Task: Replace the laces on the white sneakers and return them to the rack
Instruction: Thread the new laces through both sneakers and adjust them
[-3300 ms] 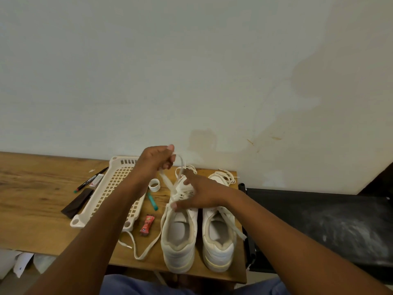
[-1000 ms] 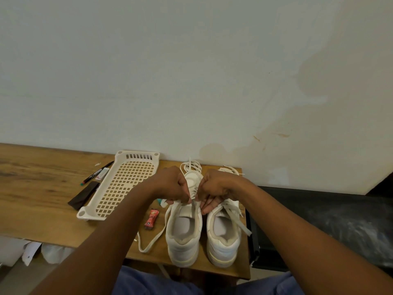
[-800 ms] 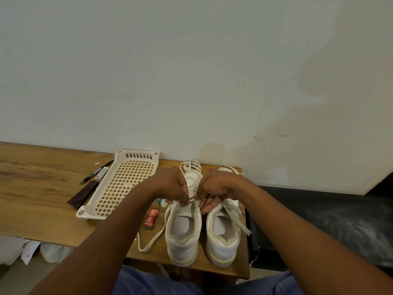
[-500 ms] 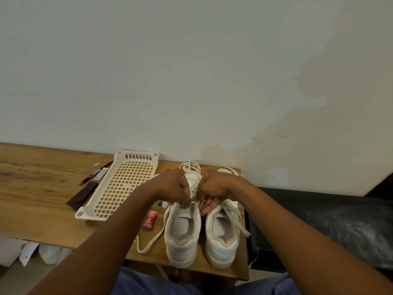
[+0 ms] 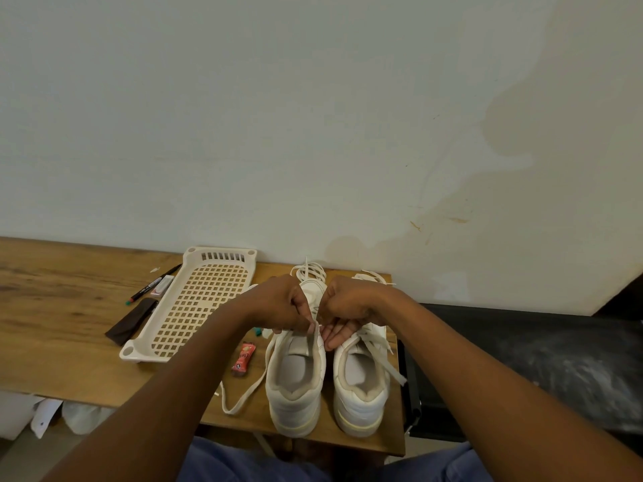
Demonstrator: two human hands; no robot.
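A pale wall (image 5: pixel 313 116) fills the upper view; below it a wooden table (image 5: pixel 62 328) carries everything; a cream perforated tray (image 5: pixel 195 307) lies left of centre, with a marker (image 5: pixel 153 284) and a dark flat strip (image 5: pixel 130 320) just beside its left edge. Two white sneakers stand side by side near the front edge, heels toward the person: the left sneaker (image 5: pixel 295 380) and the right sneaker (image 5: pixel 360 380). The left hand (image 5: pixel 278 306) is curled, pinching a white lace (image 5: pixel 315 337) over the left sneaker's tongue; the right hand (image 5: pixel 348 306) is curled too, fingertips meeting the same lace, though its exact grip cannot be told; a small red packet (image 5: pixel 243 358) lies left of the sneakers.
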